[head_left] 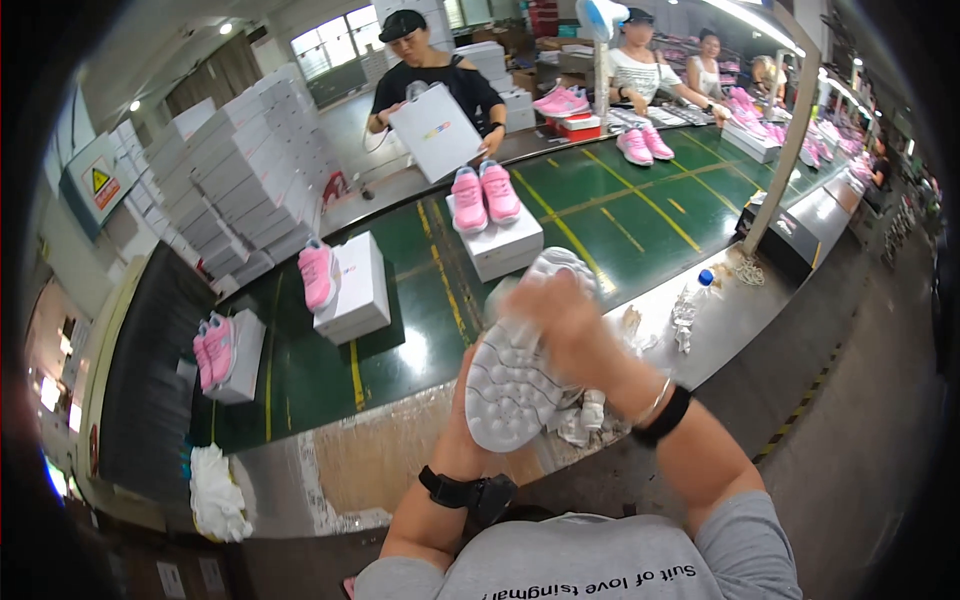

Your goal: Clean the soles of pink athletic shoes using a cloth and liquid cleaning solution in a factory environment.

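A sports shoe (510, 390) is held up in front of me, its white, bumpy sole facing me and its toe end tilted up to the right. My left hand (467, 395) grips it from behind, with most of the fingers hidden by the shoe. Across the upper part of the sole lies my right hand (555, 315), smeared by motion. Whether it pinches a cloth or paper cannot be made out. Crumpled white paper (575, 428) lies on the bench edge just below the right hand.
On the green conveyor belt (420, 300), pink shoes (484, 198) sit on white boxes (352, 290). Across the belt, a person (420, 75) holds a white shoebox (437, 132). A bottle with a blue cap (706, 277) stands right; a white cloth bundle (217, 495) lies left. A post (785, 160) rises at right.
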Demonstrator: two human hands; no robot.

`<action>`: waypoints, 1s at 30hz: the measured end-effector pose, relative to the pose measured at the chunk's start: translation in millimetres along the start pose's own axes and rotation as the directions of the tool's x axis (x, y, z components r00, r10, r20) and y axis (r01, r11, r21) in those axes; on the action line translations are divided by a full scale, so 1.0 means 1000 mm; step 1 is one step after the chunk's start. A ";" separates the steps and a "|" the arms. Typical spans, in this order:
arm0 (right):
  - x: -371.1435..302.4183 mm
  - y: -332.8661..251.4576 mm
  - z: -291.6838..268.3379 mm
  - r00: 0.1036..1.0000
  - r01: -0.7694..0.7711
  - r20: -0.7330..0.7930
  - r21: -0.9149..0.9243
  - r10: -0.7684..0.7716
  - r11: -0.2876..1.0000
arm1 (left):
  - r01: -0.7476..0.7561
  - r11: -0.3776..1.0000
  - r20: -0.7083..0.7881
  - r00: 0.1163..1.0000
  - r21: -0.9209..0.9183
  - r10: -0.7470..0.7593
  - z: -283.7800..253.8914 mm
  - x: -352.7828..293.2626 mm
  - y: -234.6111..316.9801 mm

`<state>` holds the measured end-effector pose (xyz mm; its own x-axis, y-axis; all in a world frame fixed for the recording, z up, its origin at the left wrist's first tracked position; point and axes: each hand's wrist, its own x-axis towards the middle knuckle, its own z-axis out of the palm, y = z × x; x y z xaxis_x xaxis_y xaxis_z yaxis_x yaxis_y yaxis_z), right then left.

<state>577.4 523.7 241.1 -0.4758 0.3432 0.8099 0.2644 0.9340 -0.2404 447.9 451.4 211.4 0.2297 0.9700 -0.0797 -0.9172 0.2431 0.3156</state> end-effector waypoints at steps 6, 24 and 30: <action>-0.041 -0.077 0.027 0.970 0.133 0.166 0.242 -0.177 0.961 | -0.025 0.988 0.022 1.000 0.154 0.022 -0.063 -0.017 -0.003; 0.066 -0.003 0.072 0.904 0.337 0.249 0.082 -0.347 0.938 | -0.053 0.998 0.121 0.991 -0.037 0.057 -0.079 -0.026 0.069; 0.111 0.077 0.073 0.996 -0.093 0.031 0.230 0.088 0.969 | 0.332 0.841 0.441 0.889 -0.427 -0.127 -0.092 -0.017 0.109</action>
<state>484.0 640.7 273.7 -0.4768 0.4267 0.7685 0.1069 0.8959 -0.4312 314.3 461.6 160.1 0.4638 0.8314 0.3061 -0.8343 0.5261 -0.1649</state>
